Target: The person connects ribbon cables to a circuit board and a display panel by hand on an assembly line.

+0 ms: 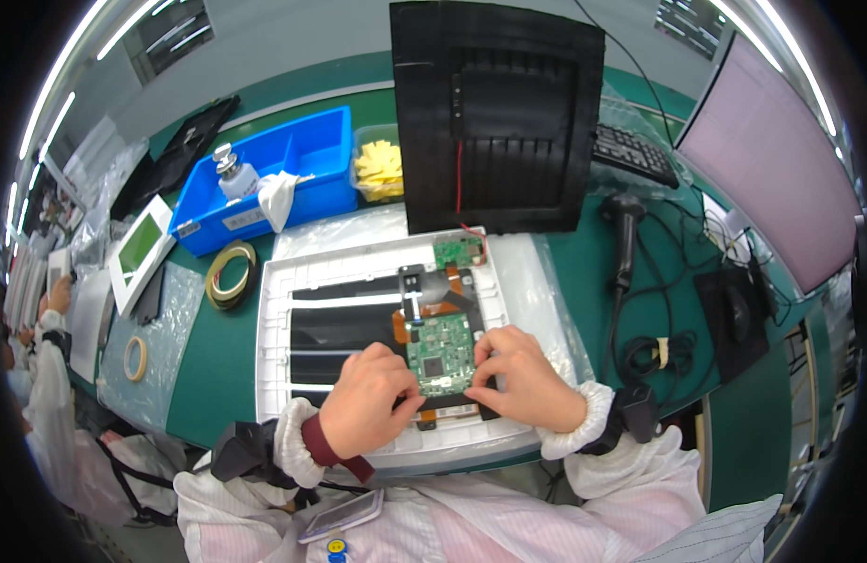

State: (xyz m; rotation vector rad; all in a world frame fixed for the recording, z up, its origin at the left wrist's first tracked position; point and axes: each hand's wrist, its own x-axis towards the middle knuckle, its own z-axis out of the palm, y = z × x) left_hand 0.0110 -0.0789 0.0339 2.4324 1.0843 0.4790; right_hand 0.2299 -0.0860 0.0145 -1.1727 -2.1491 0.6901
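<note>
A green circuit board (448, 340) lies in the open white plastic housing (276, 281), over black panels. At the board's lower left edge, my left hand (370, 402) has its thumb and fingers closed on the rim. My right hand (523, 380) pinches the opposite edge near the lower right corner. Orange flat cables (401, 327) show beside the board. A smaller green board (460, 251) sits at the housing's top right, with a red wire (460, 178) running up to the black back cover (504, 122) that stands upright behind it.
Behind on the left stand a blue divided bin (307, 155) with a pump bottle (235, 176) and a tub of yellow pieces (379, 169). Tape rolls (231, 274) lie left. Right are a handheld scanner (624, 239), coiled cables, a mouse (737, 314), a keyboard (635, 155) and a monitor (771, 159). Another person's hand (58, 296) is far left.
</note>
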